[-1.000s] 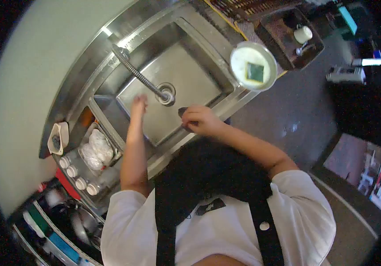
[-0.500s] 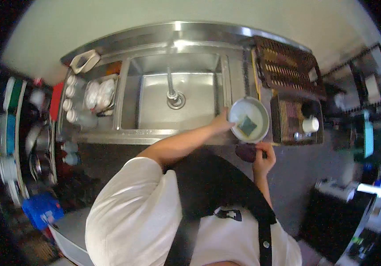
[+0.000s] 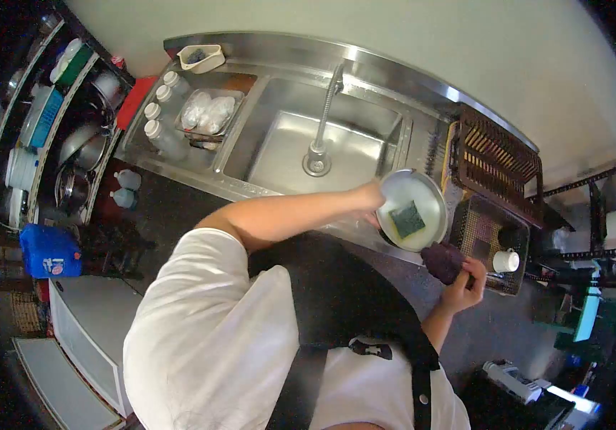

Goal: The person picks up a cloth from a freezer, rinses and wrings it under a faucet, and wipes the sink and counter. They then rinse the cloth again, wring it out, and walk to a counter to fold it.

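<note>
My left hand grips the left edge of a round, shallow metal bowl with a pale inside, beside the right end of the sink. A green scouring pad lies in the bowl. Pinched in my right hand is a dark purple cloth, bunched up and right at the bowl's lower right rim.
A steel sink with a spring-hose faucet lies to the left. Bottles and a tray of white bundles stand beyond it. On the right are a brown dish rack and a basket holding a white cup.
The view has turned, so the counter now slants down to the right. My right hand has brought the purple cloth up beside the bowl's rim. My left hand keeps hold of the bowl.
</note>
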Demonstrator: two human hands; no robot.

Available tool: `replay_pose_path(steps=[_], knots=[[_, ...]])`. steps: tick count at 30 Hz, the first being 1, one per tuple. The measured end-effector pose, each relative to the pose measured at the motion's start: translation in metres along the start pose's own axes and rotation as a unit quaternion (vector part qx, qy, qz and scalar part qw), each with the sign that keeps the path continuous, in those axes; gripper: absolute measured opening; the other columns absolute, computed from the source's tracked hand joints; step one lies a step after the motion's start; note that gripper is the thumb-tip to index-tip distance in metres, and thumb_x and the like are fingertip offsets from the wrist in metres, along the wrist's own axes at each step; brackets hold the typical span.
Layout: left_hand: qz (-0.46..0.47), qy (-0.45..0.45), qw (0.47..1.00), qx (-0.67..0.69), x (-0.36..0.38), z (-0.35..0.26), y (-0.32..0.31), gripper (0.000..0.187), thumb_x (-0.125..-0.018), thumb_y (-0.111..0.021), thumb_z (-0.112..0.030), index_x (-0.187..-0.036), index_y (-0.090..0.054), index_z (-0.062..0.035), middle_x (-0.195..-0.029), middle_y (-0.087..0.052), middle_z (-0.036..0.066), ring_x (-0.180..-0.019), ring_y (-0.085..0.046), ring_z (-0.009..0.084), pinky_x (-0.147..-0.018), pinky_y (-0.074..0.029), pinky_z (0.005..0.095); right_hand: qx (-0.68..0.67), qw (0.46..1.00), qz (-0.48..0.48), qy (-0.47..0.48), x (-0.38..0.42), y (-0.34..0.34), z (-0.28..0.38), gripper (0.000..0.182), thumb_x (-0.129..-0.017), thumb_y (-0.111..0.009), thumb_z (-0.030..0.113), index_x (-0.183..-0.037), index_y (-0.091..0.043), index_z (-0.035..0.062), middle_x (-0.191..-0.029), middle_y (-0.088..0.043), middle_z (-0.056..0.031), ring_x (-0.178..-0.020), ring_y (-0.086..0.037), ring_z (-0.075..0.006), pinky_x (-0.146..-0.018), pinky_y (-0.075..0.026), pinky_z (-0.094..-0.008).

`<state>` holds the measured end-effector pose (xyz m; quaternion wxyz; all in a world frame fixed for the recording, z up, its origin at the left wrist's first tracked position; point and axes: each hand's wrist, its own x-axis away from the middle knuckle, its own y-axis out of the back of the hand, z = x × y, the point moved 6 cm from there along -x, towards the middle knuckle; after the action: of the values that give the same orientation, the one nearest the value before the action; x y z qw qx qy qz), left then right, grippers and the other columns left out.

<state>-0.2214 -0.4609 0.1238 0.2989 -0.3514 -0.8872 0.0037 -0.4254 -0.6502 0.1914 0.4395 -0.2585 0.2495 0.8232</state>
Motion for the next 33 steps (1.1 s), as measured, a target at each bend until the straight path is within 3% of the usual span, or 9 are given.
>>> replay_pose_path(steps=[1,6,11,13,18,21,24,29,33], knots=[[0.038,-0.004,0.999,-0.004,0.01,-0.011,0.007,0.057,-0.083,-0.048,-0.002,-0.134,-0.024,-0.0046,-0.116,-0.054,0.023,-0.091,-0.064,0.0387,-0.053,-0.06,0.0446,-0.019,0.999,-0.024,0.014,-0.005,0.003,0.0,0.008,-0.07,-0.055,-0.007,-0.073,-0.059,-0.0004,-0.081,-0.064,-0.0138,-0.079,-0.06,-0.0257,-0.08,-0.047,-0.0386],[0.051,-0.01,0.999,-0.006,0.047,-0.046,0.075,0.06,-0.083,-0.049,-0.004,-0.138,-0.027,-0.0046,-0.118,-0.054,0.02,-0.093,-0.065,0.0327,-0.061,-0.061,0.0428,0.009,0.997,-0.024,0.067,-0.018,-0.012,0.02,0.009,-0.077,-0.053,-0.008,-0.078,-0.058,-0.001,-0.088,-0.064,-0.0123,-0.086,-0.059,-0.023,-0.086,-0.045,-0.036],[0.015,-0.019,0.999,-0.022,0.113,-0.103,0.163,0.065,-0.078,-0.053,-0.006,-0.139,-0.029,-0.007,-0.121,-0.052,0.017,-0.095,-0.065,0.0293,-0.069,-0.061,0.0434,0.038,0.995,-0.019,0.086,-0.018,-0.058,0.042,0.009,-0.073,-0.055,-0.008,-0.076,-0.06,-0.0019,-0.083,-0.065,-0.0135,-0.082,-0.061,-0.027,-0.082,-0.048,-0.0392],[-0.003,-0.025,0.999,0.036,0.135,-0.121,0.201,0.059,-0.076,-0.05,0.002,-0.133,-0.033,-0.0034,-0.123,-0.047,0.02,-0.104,-0.058,0.0368,-0.071,-0.061,0.0462,0.054,0.994,-0.007,0.094,-0.016,-0.084,0.05,0.009,-0.072,-0.055,-0.009,-0.075,-0.061,-0.002,-0.083,-0.065,-0.0141,-0.082,-0.062,-0.0274,-0.082,-0.048,-0.0384],[-0.094,-0.043,0.995,0.008,0.141,-0.132,0.312,0.058,-0.078,-0.046,0.001,-0.134,-0.033,-0.004,-0.118,-0.051,0.019,-0.092,-0.063,0.0332,-0.067,-0.062,0.0379,0.048,0.993,0.046,0.1,-0.006,-0.161,0.089,0.013,-0.066,-0.054,-0.011,-0.073,-0.061,-0.0012,-0.08,-0.066,-0.0139,-0.077,-0.063,-0.0275,-0.077,-0.05,-0.0376],[-0.156,-0.068,0.985,0.0,0.13,-0.131,0.365,0.069,-0.076,-0.048,0.0,-0.141,-0.027,-0.0072,-0.12,-0.05,0.016,-0.095,-0.062,0.0271,-0.061,-0.062,0.0351,0.068,0.986,0.09,0.121,0.002,-0.202,0.111,0.015,-0.063,-0.054,-0.01,-0.072,-0.06,0.0006,-0.078,-0.066,-0.0124,-0.075,-0.064,-0.0272,-0.073,-0.051,-0.0368],[-0.196,-0.078,0.977,0.039,0.087,-0.107,0.434,0.066,-0.076,-0.044,0.003,-0.139,-0.027,-0.0077,-0.12,-0.049,0.018,-0.094,-0.062,0.0304,-0.064,-0.062,0.0367,0.088,0.971,0.165,0.148,0.01,-0.24,0.131,0.018,-0.061,-0.055,-0.009,-0.073,-0.062,0.0034,-0.078,-0.065,-0.0115,-0.074,-0.063,-0.0276,-0.069,-0.05,-0.0355],[-0.248,-0.081,0.962,0.079,0.003,-0.068,0.528,0.061,-0.077,-0.043,0.002,-0.136,-0.03,-0.0057,-0.12,-0.049,0.019,-0.093,-0.062,0.0317,-0.063,-0.062,0.0362,0.119,0.965,0.206,0.107,0.023,-0.277,0.137,0.018,-0.062,-0.057,-0.008,-0.075,-0.062,0.0032,-0.08,-0.064,-0.0119,-0.075,-0.063,-0.0289,-0.069,-0.05,-0.0371],[-0.268,-0.111,0.95,0.115,-0.034,-0.065,0.556,0.054,-0.078,-0.043,0.002,-0.132,-0.037,-0.0028,-0.119,-0.051,0.018,-0.092,-0.062,0.0317,-0.06,-0.062,0.0357,0.147,0.959,0.233,0.065,0.032,-0.3,0.144,0.014,-0.065,-0.059,-0.006,-0.075,-0.062,0.0032,-0.081,-0.063,-0.0112,-0.077,-0.061,-0.0297,-0.07,-0.049,-0.0379]])
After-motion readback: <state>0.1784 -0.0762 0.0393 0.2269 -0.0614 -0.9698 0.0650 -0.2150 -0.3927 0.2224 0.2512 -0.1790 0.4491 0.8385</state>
